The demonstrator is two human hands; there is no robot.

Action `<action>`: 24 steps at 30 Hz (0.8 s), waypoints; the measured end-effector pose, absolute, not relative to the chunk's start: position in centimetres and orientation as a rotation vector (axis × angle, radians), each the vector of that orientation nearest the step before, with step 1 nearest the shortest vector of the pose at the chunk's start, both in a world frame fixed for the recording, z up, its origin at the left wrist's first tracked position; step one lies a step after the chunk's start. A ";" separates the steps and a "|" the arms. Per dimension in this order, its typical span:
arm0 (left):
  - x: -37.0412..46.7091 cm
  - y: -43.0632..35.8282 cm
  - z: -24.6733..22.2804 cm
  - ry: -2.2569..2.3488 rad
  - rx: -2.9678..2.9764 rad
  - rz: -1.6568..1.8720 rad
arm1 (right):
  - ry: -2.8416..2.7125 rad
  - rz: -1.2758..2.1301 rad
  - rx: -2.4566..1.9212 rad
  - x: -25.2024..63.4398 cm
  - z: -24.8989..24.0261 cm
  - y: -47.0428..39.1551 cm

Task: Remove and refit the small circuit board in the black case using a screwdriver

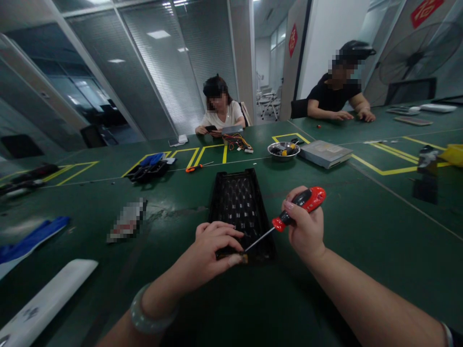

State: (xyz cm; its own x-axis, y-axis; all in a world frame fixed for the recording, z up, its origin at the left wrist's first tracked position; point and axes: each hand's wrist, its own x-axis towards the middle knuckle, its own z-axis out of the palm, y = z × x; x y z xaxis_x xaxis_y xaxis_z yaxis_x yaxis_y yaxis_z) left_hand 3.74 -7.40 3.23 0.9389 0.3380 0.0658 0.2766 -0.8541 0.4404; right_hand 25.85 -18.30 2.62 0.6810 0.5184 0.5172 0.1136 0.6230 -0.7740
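A black tray-like housing [237,193] with rows of small pale marks lies on the green table in front of me. My right hand [306,226] is wrapped round a red and black screwdriver [300,206]. Its shaft slants down to the left, and the tip meets a small brownish part [244,258] at the near end of the housing. My left hand [220,246] has its thumb at that part, pinching it, with the other fingers over the housing. What exactly the small part is, I cannot make out.
Behind the housing stand a metal bowl [284,153] of small parts, a grey box [325,153] and an orange screwdriver [194,168]. A black organiser [150,168] with blue items is left of them. A white panel [50,299] lies near left. Two people sit across the table.
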 end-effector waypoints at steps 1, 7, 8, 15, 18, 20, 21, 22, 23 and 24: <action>3.8 -7.3 3.1 0.465 2.663 0.205 | -0.811 0.251 -0.885 25.9 2.7 -18.3; 4.3 -6.9 2.6 0.580 2.675 0.219 | -0.845 0.182 -0.935 26.1 3.0 -18.5; 4.4 -6.9 2.6 0.584 2.684 0.221 | -0.861 0.172 -0.953 26.0 3.1 -18.6; 5.3 -6.9 3.3 0.454 2.845 0.227 | -0.939 0.149 -1.044 25.5 3.6 -18.8; 5.4 -6.6 3.7 0.358 2.925 0.231 | -0.941 0.164 -1.062 25.4 3.5 -18.7; 5.7 -6.3 4.0 0.298 2.966 0.219 | -0.947 0.175 -1.066 25.4 3.5 -18.7; 5.9 -6.2 4.2 0.260 2.984 0.204 | -0.958 0.182 -1.066 25.4 3.5 -18.7; 6.1 -6.0 4.5 0.217 3.002 0.183 | -0.973 0.187 -1.064 25.4 3.4 -18.8; 6.3 -5.9 4.7 0.174 3.019 0.156 | -0.990 0.191 -1.060 25.4 3.4 -18.8; 6.6 -5.8 5.0 0.130 3.035 0.127 | -1.006 0.196 -1.054 25.3 3.4 -18.9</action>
